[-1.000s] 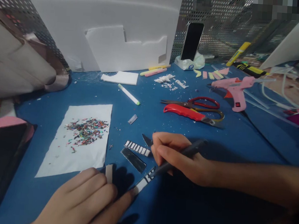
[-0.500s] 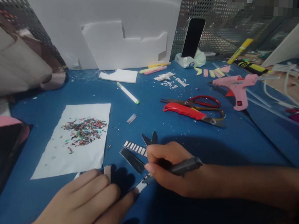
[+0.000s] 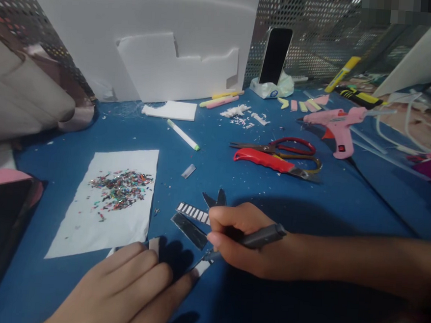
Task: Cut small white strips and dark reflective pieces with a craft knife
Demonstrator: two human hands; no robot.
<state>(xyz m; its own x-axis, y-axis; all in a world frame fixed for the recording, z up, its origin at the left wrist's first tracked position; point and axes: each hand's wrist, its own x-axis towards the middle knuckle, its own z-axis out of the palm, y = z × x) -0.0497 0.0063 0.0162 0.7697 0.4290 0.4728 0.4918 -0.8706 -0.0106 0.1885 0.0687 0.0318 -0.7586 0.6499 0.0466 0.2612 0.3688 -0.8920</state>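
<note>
My right hand is closed around a dark grey marker pen, its tip pointing down and left. The tip meets a small white strip with dark marks at its upper end. My left hand has its fingers curled, and a fingertip pins the strip's lower end to the table. Just above lie a black strip and a black-and-white striped strip, its right end hidden by my right hand. Dark pointed pieces show behind my knuckles. A pale greyish strip pokes out past my left fingers.
White paper with a heap of colourful bits lies left. Red-handled scissors, a red cutter and a pink glue gun with a cord sit right. A white-and-green pen and a propped phone are farther back.
The marker and my right hand have shifted very slightly down the white strip. The whole view has moved a little; my left hand keeps its place.
</note>
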